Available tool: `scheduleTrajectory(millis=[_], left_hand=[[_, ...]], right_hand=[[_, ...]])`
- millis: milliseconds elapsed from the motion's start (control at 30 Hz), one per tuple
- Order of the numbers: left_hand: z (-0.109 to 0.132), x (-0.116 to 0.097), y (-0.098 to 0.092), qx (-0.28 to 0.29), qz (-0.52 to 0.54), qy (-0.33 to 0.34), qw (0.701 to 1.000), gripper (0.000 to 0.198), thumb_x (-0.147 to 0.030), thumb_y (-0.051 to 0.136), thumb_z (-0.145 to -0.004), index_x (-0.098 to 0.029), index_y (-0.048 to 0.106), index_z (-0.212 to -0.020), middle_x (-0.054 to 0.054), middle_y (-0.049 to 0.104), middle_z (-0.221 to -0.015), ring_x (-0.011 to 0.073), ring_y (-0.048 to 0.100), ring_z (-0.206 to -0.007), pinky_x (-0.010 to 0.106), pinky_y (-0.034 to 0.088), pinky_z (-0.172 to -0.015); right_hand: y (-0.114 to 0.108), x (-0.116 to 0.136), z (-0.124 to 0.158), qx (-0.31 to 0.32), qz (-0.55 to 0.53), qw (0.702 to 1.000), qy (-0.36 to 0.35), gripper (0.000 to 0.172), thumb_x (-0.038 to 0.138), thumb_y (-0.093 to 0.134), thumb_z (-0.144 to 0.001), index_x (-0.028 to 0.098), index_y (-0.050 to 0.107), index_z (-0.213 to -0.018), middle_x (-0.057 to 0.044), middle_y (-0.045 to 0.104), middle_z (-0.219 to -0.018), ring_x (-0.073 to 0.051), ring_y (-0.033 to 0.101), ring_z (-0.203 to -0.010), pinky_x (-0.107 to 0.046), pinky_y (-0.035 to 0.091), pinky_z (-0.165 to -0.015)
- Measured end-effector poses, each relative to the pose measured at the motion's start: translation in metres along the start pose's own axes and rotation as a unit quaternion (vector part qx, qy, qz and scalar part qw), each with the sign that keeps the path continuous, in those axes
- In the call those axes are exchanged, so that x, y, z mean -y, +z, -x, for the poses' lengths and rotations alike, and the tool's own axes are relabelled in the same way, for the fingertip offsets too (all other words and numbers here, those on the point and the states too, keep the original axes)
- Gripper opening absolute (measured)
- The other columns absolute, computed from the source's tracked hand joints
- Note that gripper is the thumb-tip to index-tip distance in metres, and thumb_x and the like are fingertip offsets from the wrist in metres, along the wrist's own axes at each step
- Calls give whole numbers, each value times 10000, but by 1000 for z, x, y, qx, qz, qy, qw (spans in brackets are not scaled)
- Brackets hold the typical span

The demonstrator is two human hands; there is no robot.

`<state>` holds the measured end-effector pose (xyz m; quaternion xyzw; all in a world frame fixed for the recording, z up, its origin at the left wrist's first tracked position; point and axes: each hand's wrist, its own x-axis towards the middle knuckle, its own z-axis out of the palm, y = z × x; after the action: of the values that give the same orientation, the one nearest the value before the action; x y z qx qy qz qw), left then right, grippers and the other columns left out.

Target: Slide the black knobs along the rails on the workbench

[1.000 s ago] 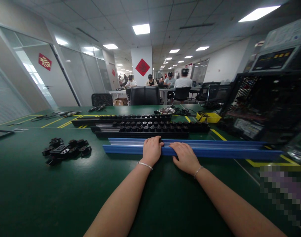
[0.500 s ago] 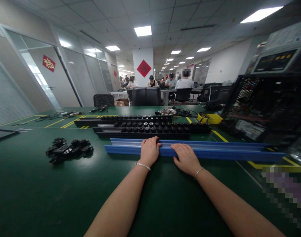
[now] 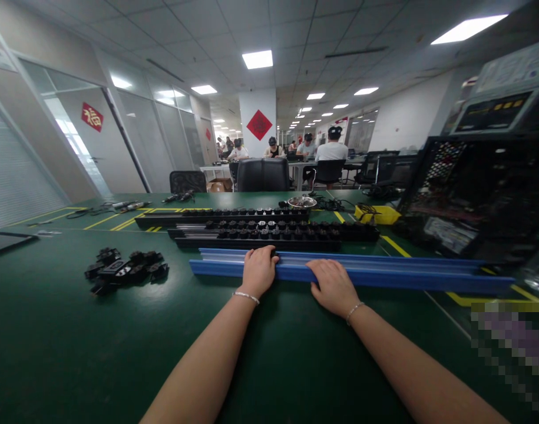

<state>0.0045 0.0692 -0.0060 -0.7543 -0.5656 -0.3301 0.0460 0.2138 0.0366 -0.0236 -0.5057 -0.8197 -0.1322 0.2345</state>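
Note:
A long blue rail (image 3: 384, 274) lies across the green table (image 3: 52, 341) in front of me. My left hand (image 3: 258, 271) is curled over the rail's near edge, fingers wrapped on it. About a hand's width to the right, my right hand (image 3: 333, 284) rests on the same rail with its fingers bent over the edge. Beyond the rail lie three black strips (image 3: 269, 227) fitted with rows of black sockets.
A heap of loose black socket parts (image 3: 125, 271) sits on the table to the left. A black open machine case (image 3: 476, 194) stands at the right, a yellow tray (image 3: 375, 213) and a metal bowl (image 3: 301, 202) behind the strips. People sit at far desks.
My left hand has slid a little to the left along the blue rail. The right hand stays where it was.

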Motion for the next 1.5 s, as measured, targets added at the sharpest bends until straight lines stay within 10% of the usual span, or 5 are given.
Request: scheduleTrajectory(millis=[1500], left_hand=[[1, 52, -31, 51, -24, -63, 996, 289, -265, 453, -882, -203, 553, -1147, 62, 644, -1150, 202, 551, -1098, 390, 323, -1015]], right_hand=[[4, -1, 1, -21, 26, 999, -7, 391, 212, 484, -755, 171, 569, -1134, -78, 625, -1138, -219, 501, -1084, -386, 278, -986]])
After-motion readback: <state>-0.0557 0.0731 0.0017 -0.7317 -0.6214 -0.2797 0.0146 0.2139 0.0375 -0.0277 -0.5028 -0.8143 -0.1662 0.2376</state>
